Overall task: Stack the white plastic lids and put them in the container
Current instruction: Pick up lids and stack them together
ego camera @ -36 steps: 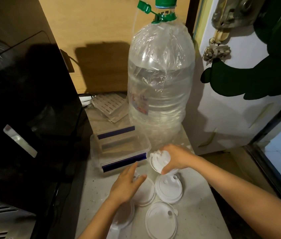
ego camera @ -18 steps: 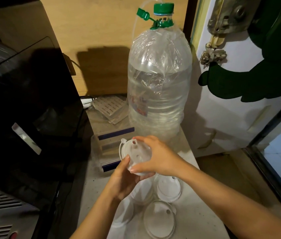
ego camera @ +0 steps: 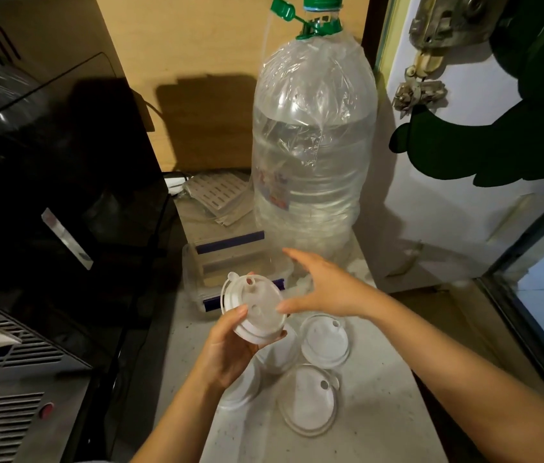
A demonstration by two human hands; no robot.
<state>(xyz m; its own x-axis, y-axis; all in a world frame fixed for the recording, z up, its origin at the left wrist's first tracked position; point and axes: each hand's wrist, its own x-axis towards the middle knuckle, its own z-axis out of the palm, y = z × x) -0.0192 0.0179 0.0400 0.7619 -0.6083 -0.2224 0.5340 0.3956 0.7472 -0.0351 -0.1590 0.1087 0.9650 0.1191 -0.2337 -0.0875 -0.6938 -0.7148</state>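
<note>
My left hand [ego camera: 227, 349] holds a white plastic lid [ego camera: 253, 305] tilted above the counter, thumb on its top. It may be more than one lid nested; I cannot tell. My right hand [ego camera: 327, 285] hovers just right of it, fingers spread, holding nothing. On the counter lie more white lids: one [ego camera: 325, 340] under my right wrist, one [ego camera: 309, 397] nearer me, one [ego camera: 279, 354] partly hidden by the held lid, and one [ego camera: 242, 389] behind my left wrist. The clear plastic container [ego camera: 197, 262] with blue clips stands open just beyond the held lid.
A large water bottle [ego camera: 314, 138] with a green cap stands behind the container. A black appliance [ego camera: 56, 195] fills the left side. A white slotted tray [ego camera: 217, 192] lies at the back. The speckled counter [ego camera: 374, 412] ends at the right, beside a white door [ego camera: 457, 202].
My right hand lifted a lid off the counter, passed it into my left hand, and has let go and opened. My left hand rose from the counter and took it.
</note>
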